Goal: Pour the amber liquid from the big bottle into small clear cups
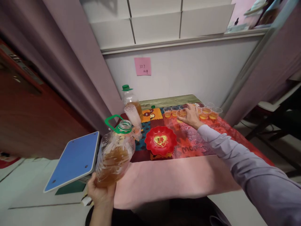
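My left hand (100, 192) grips the bottom of a large clear jug (114, 153) of amber liquid, uncapped, with a green ring handle, held left of the table. My right hand (191, 116) reaches across the table and rests on a small plastic cup (180, 113) of amber liquid. Several more filled cups (207, 112) stand in rows at the far edge around it. A red heart-patterned plate (161, 140) lies mid-table.
A second bottle with a green cap (130, 99) and a stack of empty cups (133, 116) stand at the table's far left. A blue-topped stool (74, 160) sits left of the table. The patterned cloth (199, 141) is covered in plastic. A pink note (142, 66) is on the wall.
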A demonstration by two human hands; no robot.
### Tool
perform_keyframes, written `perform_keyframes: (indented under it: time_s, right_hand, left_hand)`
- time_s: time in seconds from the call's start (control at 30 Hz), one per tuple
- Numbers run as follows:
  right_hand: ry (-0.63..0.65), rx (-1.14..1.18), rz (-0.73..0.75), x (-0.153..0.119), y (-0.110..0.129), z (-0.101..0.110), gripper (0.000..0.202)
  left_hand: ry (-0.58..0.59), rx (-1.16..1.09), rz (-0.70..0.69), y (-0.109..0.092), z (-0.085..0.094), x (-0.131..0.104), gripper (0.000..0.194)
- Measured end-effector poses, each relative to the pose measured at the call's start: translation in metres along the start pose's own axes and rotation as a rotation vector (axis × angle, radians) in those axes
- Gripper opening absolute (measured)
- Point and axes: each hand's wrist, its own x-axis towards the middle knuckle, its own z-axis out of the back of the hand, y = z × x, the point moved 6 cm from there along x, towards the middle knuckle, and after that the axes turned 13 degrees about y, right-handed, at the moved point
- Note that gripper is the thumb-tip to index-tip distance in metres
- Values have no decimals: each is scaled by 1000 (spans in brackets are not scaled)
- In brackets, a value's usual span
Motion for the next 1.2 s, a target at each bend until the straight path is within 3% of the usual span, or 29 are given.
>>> perform_keyframes:
  time_s: [0.13, 0.27, 0.57, 0.77, 0.87, 0.93, 1.03, 1.13, 1.2]
  right_hand:
    - [22, -81, -109, 11, -37, -6, 57]
    - [46, -98, -157, 15, -55, -14, 60]
    - [36, -119, -181, 16, -60, -20, 60]
    - [3, -109, -178, 8, -48, -8, 74]
    - [-98, -2, -58, 3, -14, 7, 68]
    - [-107, 140, 110, -3, 28, 15, 54]
    - [42, 317, 369, -20, 112, 13, 39]
    - [283, 258, 554, -40, 198, -6, 31]
    - [400, 171, 615, -50, 241, -23, 35]
  left_hand:
    - [-21, 3, -23, -3, -3, -2, 16]
    - [-34, 15, -30, -5, -6, -4, 14]
    - [-37, 34, -18, -5, 0, -1, 14]
    - [-24, 31, -17, -1, 1, -2, 17]
    - [4, 36, -32, 3, 7, 1, 21]
    - [34, 36, -46, 6, 12, 4, 23]
    - [68, 16, -45, 9, 18, 6, 24]
    - [51, -23, -22, 11, 18, 6, 25]
    - [35, -49, -9, 12, 16, 4, 29]
